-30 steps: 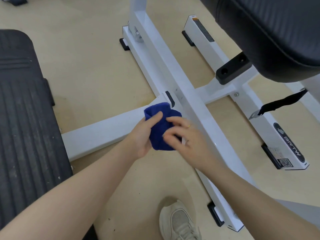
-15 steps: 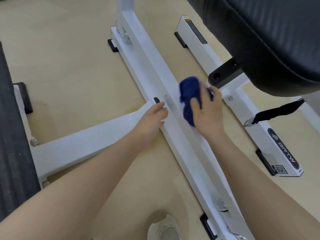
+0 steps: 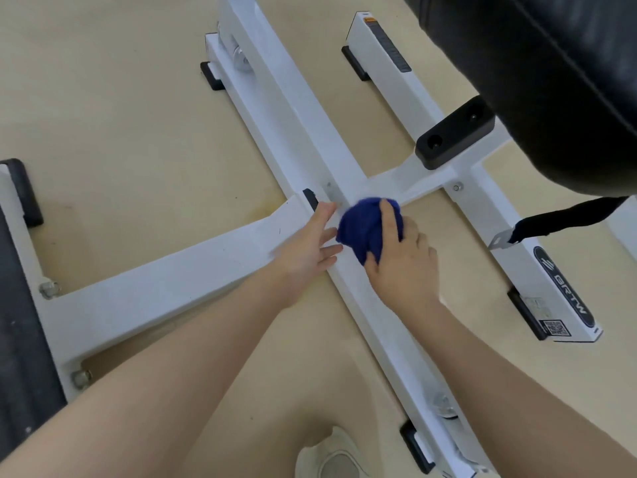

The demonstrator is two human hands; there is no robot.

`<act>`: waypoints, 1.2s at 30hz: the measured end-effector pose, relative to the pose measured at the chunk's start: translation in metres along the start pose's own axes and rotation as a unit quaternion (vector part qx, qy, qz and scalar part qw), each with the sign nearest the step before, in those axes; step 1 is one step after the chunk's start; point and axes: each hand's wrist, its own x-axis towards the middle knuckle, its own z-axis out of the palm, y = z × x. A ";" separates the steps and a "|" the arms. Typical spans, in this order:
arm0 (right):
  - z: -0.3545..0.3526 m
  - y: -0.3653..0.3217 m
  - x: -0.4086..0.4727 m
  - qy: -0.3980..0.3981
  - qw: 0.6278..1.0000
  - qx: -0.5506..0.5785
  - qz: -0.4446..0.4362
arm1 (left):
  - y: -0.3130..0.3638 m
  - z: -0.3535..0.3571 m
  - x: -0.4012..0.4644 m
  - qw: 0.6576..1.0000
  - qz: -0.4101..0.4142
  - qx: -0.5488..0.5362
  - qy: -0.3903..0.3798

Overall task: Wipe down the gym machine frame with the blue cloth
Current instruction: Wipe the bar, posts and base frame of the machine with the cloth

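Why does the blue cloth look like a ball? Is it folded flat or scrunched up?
Scrunched up. The blue cloth bulges in a rounded wad with creases, gripped by the right hand against the white frame.

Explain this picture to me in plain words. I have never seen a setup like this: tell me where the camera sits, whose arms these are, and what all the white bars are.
The camera is worn on a person's head and looks down, so the two bare arms are that person's own. The white bars are the frame of a gym machine, lying on a tan floor. The right hand grips a bunched blue cloth and presses it on the long bar where the cross bars meet. The left hand rests flat on the frame beside the cloth, fingers straight. The dark bulk at top right is the machine's pad, with a black strap hanging under it. At the bottom edge is a shoe.
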 end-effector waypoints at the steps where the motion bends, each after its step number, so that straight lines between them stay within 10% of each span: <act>1: 0.000 0.007 -0.018 0.013 1.000 -0.023 0.007 | -0.003 0.001 -0.001 1.000 -0.003 0.005 -0.011; 24: 0.002 0.014 0.011 -0.063 0.994 0.088 0.029 | -0.029 0.026 0.023 0.996 0.017 0.078 -0.044; 30: -0.001 0.072 -0.108 -0.069 0.991 0.053 0.101 | -0.028 0.046 0.016 0.990 -0.012 0.139 0.009; 36: 0.007 0.020 -0.028 -0.040 0.994 0.019 0.100 | -0.045 0.064 0.036 0.976 0.081 0.136 0.148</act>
